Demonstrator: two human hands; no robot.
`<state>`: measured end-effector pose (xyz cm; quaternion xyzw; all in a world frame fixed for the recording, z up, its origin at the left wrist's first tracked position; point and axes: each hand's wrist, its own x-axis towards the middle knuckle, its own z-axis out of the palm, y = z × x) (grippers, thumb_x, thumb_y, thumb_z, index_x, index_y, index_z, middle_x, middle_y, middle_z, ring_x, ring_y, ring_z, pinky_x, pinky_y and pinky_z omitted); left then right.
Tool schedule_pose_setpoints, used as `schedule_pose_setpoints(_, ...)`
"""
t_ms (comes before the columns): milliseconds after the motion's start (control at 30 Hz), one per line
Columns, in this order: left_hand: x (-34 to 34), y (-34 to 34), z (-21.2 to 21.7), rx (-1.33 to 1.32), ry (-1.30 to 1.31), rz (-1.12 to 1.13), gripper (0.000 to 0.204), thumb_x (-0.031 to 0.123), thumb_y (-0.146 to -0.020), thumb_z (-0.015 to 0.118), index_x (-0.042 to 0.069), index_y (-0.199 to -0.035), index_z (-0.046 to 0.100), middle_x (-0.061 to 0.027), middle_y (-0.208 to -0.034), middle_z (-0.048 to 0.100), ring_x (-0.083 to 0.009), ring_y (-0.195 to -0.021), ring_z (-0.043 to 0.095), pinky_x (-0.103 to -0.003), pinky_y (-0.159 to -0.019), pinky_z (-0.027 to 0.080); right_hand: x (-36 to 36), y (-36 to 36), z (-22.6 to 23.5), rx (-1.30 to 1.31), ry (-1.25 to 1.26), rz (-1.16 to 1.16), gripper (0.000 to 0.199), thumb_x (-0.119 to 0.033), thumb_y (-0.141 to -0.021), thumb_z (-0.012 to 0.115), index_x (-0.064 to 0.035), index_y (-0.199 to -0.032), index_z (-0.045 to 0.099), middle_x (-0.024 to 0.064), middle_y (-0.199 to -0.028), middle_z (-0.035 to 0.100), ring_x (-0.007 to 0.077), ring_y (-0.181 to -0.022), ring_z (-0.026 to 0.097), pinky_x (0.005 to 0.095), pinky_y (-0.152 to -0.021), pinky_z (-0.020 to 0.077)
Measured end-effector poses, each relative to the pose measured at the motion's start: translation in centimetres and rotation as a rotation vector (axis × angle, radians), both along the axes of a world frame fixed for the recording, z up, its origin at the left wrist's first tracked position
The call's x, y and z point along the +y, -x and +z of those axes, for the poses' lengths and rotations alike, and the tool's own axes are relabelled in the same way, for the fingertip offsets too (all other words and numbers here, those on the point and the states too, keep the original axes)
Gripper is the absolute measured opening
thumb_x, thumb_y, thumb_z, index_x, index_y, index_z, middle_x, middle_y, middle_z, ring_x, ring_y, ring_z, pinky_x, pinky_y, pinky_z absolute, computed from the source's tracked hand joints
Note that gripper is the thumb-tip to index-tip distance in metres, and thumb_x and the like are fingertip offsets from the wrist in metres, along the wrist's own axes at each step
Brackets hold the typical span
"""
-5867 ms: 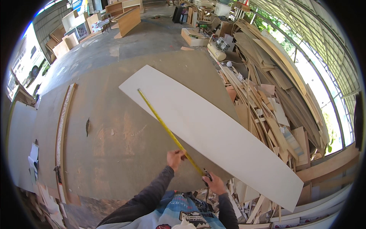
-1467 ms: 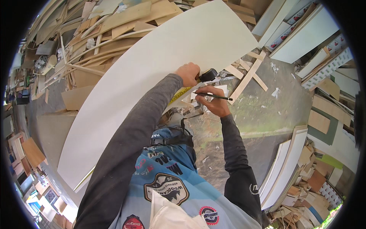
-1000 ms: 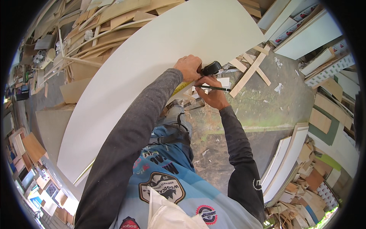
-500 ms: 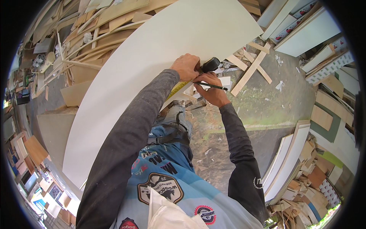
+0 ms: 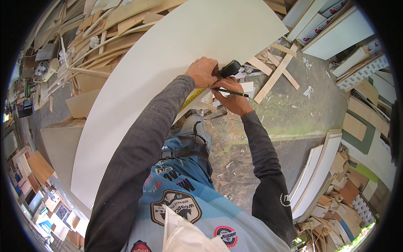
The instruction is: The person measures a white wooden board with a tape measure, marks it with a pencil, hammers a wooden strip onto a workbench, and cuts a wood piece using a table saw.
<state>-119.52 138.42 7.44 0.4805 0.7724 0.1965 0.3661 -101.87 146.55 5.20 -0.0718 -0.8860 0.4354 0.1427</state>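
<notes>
A large white panel (image 5: 138, 80) lies in front of me, its edge running under my hands. My left hand (image 5: 202, 72) is closed on a black tape measure (image 5: 230, 69) at the panel's edge. Its yellow blade (image 5: 191, 99) is drawn out along that edge, back toward my body and partly behind my left forearm. Close beside it, my right hand (image 5: 235, 101) is closed around a dark pencil (image 5: 231, 92). The right fingertips are at the edge next to the blade. The pencil's tip is hidden by the hands.
Long wood offcuts (image 5: 121, 46) are heaped beyond the panel on the left. Crossed wooden strips (image 5: 277, 75) lie on the stained concrete floor (image 5: 289, 113). White boards (image 5: 317, 176) and a scrap pile (image 5: 336, 210) are on the right. A box-like block (image 5: 62, 145) stands at the left.
The black tape case has tipped slightly. Both hands have stayed almost in place at the panel's edge, and the pencil has barely shifted.
</notes>
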Motion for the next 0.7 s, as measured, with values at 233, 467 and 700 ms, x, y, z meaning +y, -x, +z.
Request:
schedule_pose_setpoints(233,-0.06,0.08,-0.50,0.001,-0.019,0.001,0.022,0.012,-0.075,0.069,0.000,-0.094,0.069,-0.0153,-0.086,0.072,-0.0288,-0.083,0.070,-0.037,-0.080,0.055,-0.11,0.19,0.17,0.009,0.002,0.004,0.019,-0.007,-0.079,0.075,-0.0104,-0.095,0.066,0.0058,-0.091,0.070,0.0276,-0.090,0.064,0.0383,-0.089,0.0488)
schedule_pose_setpoints(467,0.00,-0.03,-0.24,-0.008,-0.022,0.015,0.021,0.010,-0.076,0.069,-0.001,-0.094,0.069,-0.0157,-0.086,0.072,-0.0287,-0.082,0.070,-0.037,-0.080,0.055,-0.11,0.17,0.20,0.010,-0.015,-0.005,0.017,-0.007,-0.079,0.075,-0.0104,-0.094,0.066,0.0058,-0.091,0.070,0.0262,-0.089,0.065,0.0384,-0.089,0.0488)
schedule_pose_setpoints(700,0.18,0.18,-0.29,-0.035,0.057,0.017,0.027,0.015,-0.074,0.071,0.004,-0.098,0.071,-0.0164,-0.097,0.073,-0.0322,-0.096,0.069,-0.040,-0.090,0.053,-0.18,0.20,0.19,0.023,-0.020,-0.010,0.016,-0.007,-0.080,0.074,-0.0102,-0.094,0.066,0.0061,-0.090,0.070,0.0257,-0.087,0.065,0.0379,-0.089,0.0490)
